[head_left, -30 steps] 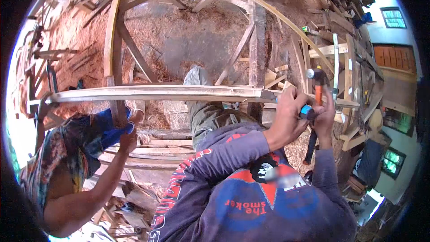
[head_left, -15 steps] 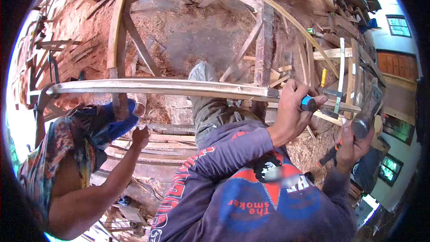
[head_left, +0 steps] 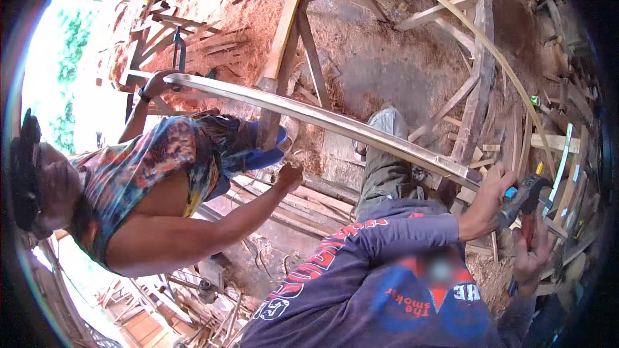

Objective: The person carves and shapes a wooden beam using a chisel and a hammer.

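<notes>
While the long pale curved wooden strip [head_left: 322, 119] lies across the rough timber frame [head_left: 287, 32], the head view shows work mid-course. The left hand [head_left: 493, 196] is closed around a blue-capped tool handle [head_left: 510, 192] set against the strip's near end. The right hand [head_left: 532, 251] grips the orange handle of a steel-headed hammer [head_left: 532, 193], its head meeting that tool. A co-worker in a patterned shirt [head_left: 148, 167] steadies the far end with one hand [head_left: 157, 82]. I judge the near end is being driven home; whether any fixing is seated, I cannot tell.
</notes>
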{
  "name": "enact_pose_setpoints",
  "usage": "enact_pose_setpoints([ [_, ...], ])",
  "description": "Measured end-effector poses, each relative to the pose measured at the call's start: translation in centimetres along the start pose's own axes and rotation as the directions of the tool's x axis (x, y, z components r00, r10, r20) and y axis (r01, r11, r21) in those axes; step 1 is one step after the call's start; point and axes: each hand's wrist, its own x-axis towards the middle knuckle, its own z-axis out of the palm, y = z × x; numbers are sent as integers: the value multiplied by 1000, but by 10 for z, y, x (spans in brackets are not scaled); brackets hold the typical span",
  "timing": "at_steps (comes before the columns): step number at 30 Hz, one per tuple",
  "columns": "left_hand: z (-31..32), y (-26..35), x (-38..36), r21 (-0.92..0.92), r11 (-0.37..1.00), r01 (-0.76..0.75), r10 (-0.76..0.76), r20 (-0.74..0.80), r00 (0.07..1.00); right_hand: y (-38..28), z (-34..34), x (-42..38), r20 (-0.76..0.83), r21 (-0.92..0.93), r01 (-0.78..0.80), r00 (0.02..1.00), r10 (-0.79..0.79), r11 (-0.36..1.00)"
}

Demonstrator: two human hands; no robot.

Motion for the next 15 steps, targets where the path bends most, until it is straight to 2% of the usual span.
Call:
enact_pose_setpoints([
  [1, 0, 2, -1, -100, 991, 84, -85, -4, 996, 3, 2, -2, -13, 39, 2, 1000, -1, 999],
  [2, 0, 5, -2, 32, 999, 1, -1, 7, 1000, 5, 3, -4, -26, 77, 4, 1000, -2, 997],
  [4, 0, 11, -1, 289, 941, -177, 167, 58, 984, 10, 2, -2, -12, -99, 47, 999, -49, 994],
  [5, 3, 11, 1, 294, 940, -170, 162, 54, 985, 11, 4, 0, -3, -155, 63, 998, -64, 986],
  [6, 6, 9, 2, -22, 997, 72, -72, -16, 997, 7, 10, -1, -97, -30, 66, 993, -69, 997],
  [7, 6, 8, 1, -180, 965, 191, -196, -14, 980, 4, 15, -2, -192, 96, 80, 980, -60, 992],
  [8, 6, 7, 1, -336, 895, 295, -318, -12, 948, 0, 12, -1, -191, 105, 75, 980, -54, 992],
  [9, 5, 6, -1, 69, 993, 97, -96, -7, 995, -5, 4, 1, -108, 25, 41, 993, -38, 999],
  [10, 3, 6, -2, 450, 881, -142, 111, 94, 989, -8, 1, 1, -28, -58, 16, 999, -18, 998],
  [11, 6, 2, -1, 265, 964, 2, -18, 60, 998, 11, -5, -4, 46, -90, 32, 999, -28, 995],
  [12, 8, -3, 0, 63, 987, 145, -147, 24, 989, 22, -1, -6, 44, -88, 35, 999, -31, 996],
  [13, 2, 12, -1, 268, 963, -37, 18, 73, 997, 27, 5, -5, -48, 42, -1, 999, 3, 999],
  [14, -1, 21, -3, 448, 868, -217, 164, 155, 974, 30, 7, -6, -135, 173, -31, 989, 55, 984],
  [15, -8, 16, -5, 379, 912, -156, 94, 178, 980, 27, 8, -4, -166, 168, -138, 972, 166, 976],
])
